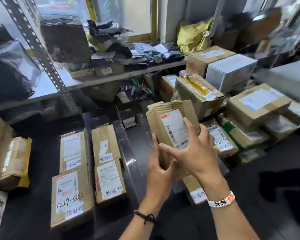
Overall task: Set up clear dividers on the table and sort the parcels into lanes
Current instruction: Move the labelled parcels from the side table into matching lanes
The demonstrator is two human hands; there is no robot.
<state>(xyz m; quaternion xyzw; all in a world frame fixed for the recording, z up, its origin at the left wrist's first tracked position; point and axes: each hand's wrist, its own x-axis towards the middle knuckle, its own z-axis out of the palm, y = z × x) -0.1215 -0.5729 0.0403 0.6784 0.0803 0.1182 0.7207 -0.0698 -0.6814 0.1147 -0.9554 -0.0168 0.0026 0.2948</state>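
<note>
While you hold the cardboard parcel point(170, 129) up off the dark table point(42, 170), both hands are closed on it: your left hand point(158, 163) grips its lower left edge with fingers wrapped around the side, and your right hand point(194, 151) lies over the label face with fingers spread, the index reaching across toward the left hand. The parcel stands tilted, its long axis running up and away from you, leaning slightly left, with the shipping label point(175, 129) facing you. What matters for the coming move is that it hangs above the gap to the right of the clear divider point(128, 153), whose long edge runs front to back in roughly the same direction as the parcel. Left of that divider sit two labelled boxes in a lane point(107, 163), and further left, beyond another upright divider point(88, 144), two more point(71, 179). Below your right wrist another box with a handwritten tag point(196, 193) already lies in the right-hand lane. Judging by this, sorting is well under way and the dividers look set. If the parcel belongs in the lane beneath it, you need only lay it flat, keeping its long axis parallel to the divider; your left hand is nearer that divider, so watch that its knuckles do not knock it over as you lower.
</note>
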